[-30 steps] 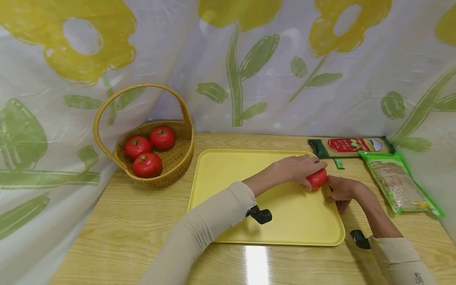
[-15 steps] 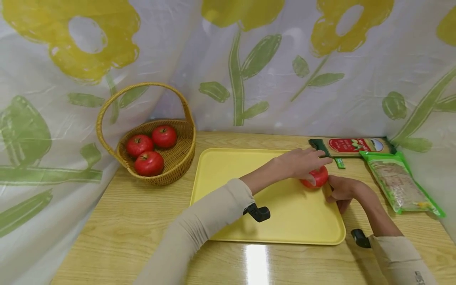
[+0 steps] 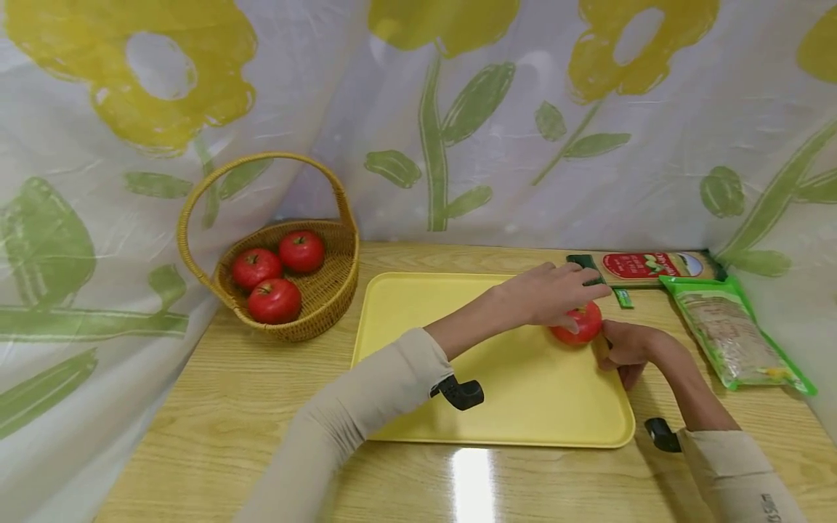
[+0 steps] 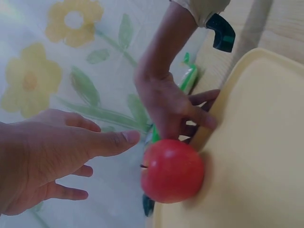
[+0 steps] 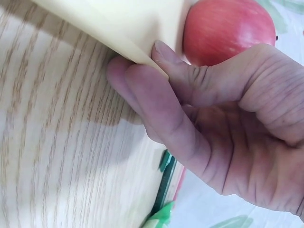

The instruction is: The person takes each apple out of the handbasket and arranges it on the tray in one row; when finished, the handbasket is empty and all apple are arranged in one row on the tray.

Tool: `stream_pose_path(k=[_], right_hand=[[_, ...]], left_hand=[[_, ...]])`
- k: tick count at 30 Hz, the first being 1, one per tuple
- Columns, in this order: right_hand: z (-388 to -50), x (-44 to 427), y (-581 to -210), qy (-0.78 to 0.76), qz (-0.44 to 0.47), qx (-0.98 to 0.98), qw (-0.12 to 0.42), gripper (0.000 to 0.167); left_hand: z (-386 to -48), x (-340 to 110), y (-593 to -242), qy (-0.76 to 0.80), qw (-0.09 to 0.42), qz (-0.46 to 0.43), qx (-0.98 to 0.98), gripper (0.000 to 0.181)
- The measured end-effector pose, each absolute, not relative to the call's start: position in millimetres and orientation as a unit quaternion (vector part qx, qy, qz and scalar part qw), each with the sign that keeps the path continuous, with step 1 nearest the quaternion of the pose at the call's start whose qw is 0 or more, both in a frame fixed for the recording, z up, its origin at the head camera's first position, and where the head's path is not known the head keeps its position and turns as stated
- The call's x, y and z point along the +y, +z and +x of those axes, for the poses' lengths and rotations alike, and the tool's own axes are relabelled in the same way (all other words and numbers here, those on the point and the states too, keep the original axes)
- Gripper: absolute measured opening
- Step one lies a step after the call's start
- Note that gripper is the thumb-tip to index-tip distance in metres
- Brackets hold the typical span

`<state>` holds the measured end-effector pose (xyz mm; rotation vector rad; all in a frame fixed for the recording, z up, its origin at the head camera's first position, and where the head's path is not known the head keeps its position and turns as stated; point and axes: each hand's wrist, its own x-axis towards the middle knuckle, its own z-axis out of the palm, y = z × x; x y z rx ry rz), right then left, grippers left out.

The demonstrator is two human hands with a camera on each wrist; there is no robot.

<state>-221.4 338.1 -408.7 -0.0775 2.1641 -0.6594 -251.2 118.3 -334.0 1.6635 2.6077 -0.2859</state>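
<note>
A red apple (image 3: 586,325) sits on the yellow tray (image 3: 543,396) near its far right corner. My left hand (image 3: 543,294) hovers just left of and above that apple. In the left wrist view, a gap shows between the thumb (image 4: 114,142) and the apple (image 4: 173,173), and the fingers are spread with nothing in them. My right hand (image 3: 631,350) holds the tray's right edge. From the right wrist camera, its thumb lies on top of the tray rim (image 5: 137,54) and its fingers curl beneath, close beside the apple.
A wicker basket (image 3: 327,294) with three red apples (image 3: 275,301) stands at the left. Behind the tray's right end lie a red-labelled packet (image 3: 654,266) and a small green packet (image 3: 624,298). A green-edged bag (image 3: 729,334) lies at the right. A flowered curtain hangs behind.
My left hand has loosened from the apple and drawn slightly left, leaving it on the tray. The apple's top shows more now. My right hand keeps its place on the tray edge.
</note>
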Motion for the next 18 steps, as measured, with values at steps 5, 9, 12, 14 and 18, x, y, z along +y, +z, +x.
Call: stream_pose_path(k=[5, 9, 12, 14, 18], right_hand=[[-221, 338, -409, -0.264, -0.030, 0.865, 0.424, 0.060], [-221, 337, -411, -0.265, -0.030, 0.865, 0.424, 0.059], [-220, 337, -412, -0.262, -0.027, 0.866, 0.425, 0.060], [-220, 337, -412, -0.261, -0.027, 0.867, 0.423, 0.060], [-220, 338, -411, -0.259, -0.028, 0.869, 0.421, 0.062]], left_hand=[[-250, 107, -326, -0.099, 0.011, 0.529, 0.843, 0.075], [-253, 94, -321, -0.098, 0.015, 0.522, 0.847, 0.071], [-254, 82, -315, -0.086, 0.013, 0.520, 0.850, 0.070], [-254, 73, -310, -0.078, 0.002, 0.521, 0.850, 0.070], [-254, 56, -301, -0.063, -0.023, 0.522, 0.850, 0.068]])
